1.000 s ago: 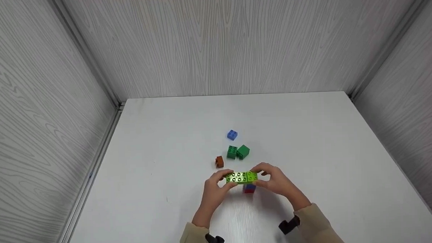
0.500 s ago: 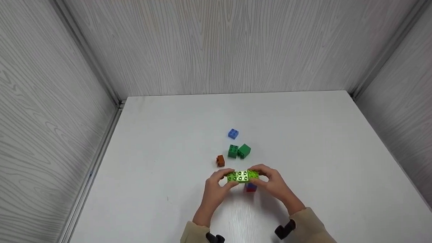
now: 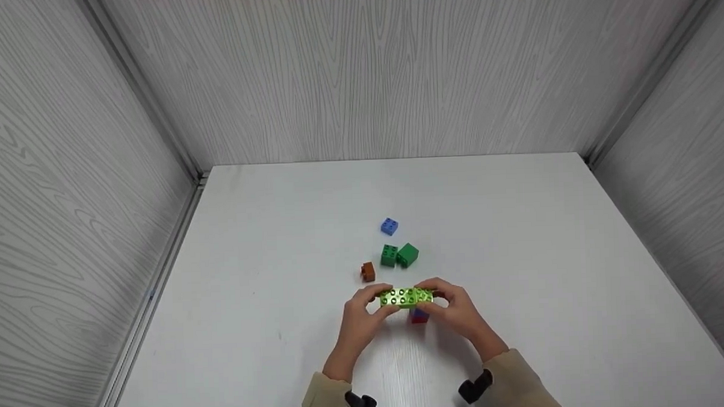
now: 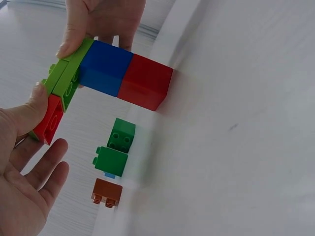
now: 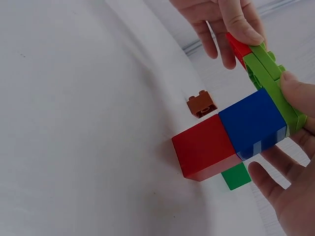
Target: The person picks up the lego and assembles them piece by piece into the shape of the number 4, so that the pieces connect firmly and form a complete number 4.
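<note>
We pinch a run of lime green bricks (image 3: 398,297) between our two hands, thumb and finger closed on each end. Our left hand (image 3: 358,320) grips the left end, its remaining fingers loosely spread, and our right hand (image 3: 460,312) grips the right end in the same way. The lime bricks lie level in two layers, studs facing up, above the near part of the white table (image 3: 255,249).

From the left wrist, we see a small red brick (image 4: 50,121) beneath the left end, close to our left thumb. Under the right end comes a blue block (image 4: 105,66), and under that a red block (image 4: 144,81), the lowest of the column; we cannot tell whether it touches the table.

Just beyond our left fingers, a brown brick (image 3: 368,272) lies on its side, studs pointing left. Farther out, a studs-up green brick (image 3: 389,255) sits just beside a tipped green brick (image 3: 408,255), and beyond them rests a small blue brick (image 3: 389,226), also studs up. Our beige sleeves (image 3: 328,398) end at the wrists, each near a black device (image 3: 361,405). Across the far edge stands a grey wood-grain panel (image 3: 357,77).
</note>
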{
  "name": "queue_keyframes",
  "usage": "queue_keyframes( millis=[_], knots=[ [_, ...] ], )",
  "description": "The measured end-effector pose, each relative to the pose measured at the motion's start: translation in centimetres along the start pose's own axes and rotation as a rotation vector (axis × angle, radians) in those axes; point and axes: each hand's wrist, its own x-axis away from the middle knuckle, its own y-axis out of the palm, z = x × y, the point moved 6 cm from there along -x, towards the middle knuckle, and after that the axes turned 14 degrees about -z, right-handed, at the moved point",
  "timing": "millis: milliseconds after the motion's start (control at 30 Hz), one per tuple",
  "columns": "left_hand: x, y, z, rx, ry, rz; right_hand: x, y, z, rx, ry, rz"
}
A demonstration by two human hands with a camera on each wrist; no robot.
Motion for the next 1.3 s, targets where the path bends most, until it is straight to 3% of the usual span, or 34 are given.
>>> queue_keyframes(
  millis=[133, 367, 933, 1300],
  knots=[
    [0.0, 0.1, 0.0, 0.001, 0.0, 0.002, 0.1, 0.0, 0.7, -0.054, 0.01, 0.012],
    [0.1, -0.1, 0.1, -0.006, 0.004, 0.011, 0.0, 0.4, 1.4, -0.18, -0.046, 0.008],
    [0.1, 0.1, 0.5, 0.007, 0.01, 0.01, 0.2, 0.5, 1.6, -0.215, -0.067, 0.045],
    [0.1, 0.3, 0.2, 0.024, 0.017, 0.016, 0.3, 0.8, 1.6, -0.218, -0.026, 0.031]
  ],
)
